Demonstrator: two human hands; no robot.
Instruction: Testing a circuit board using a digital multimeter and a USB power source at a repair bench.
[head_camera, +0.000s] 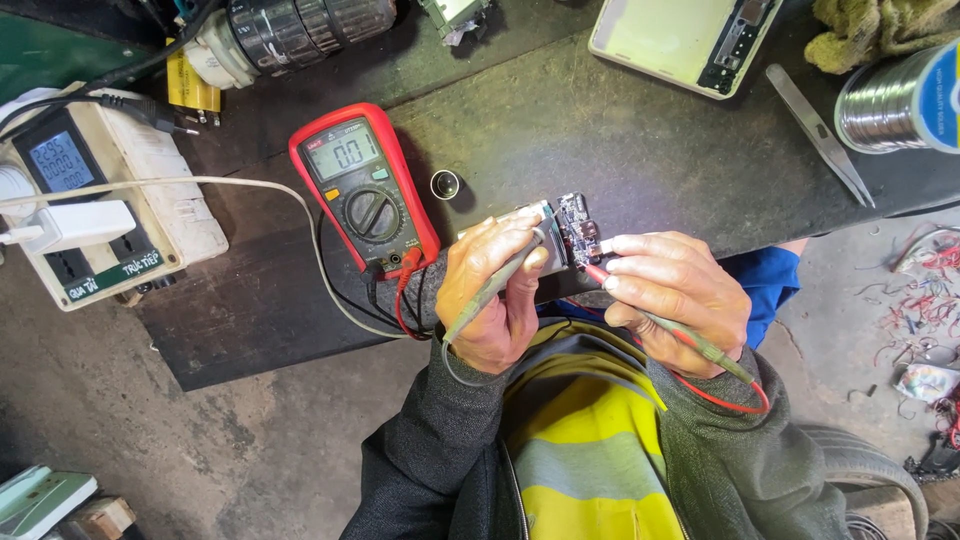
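Note:
My left hand (495, 295) grips a small device with an exposed dark circuit board (575, 228) and also holds a grey-black test probe (490, 290) against it. In my right hand (672, 295) is a red-tipped probe (690, 338), its tip touching the board's lower edge. Both probe leads run to a red multimeter (362, 190) lying on the dark workbench (600, 130) just left of my hands, its display lit.
A white power strip with a meter display and a plugged adapter (95, 215) sits at the left. Tweezers (820, 135), a solder spool (900, 100), a white device (685, 40) and a small metal ring (445, 184) lie on the bench. Wire scraps (920, 300) litter the floor at right.

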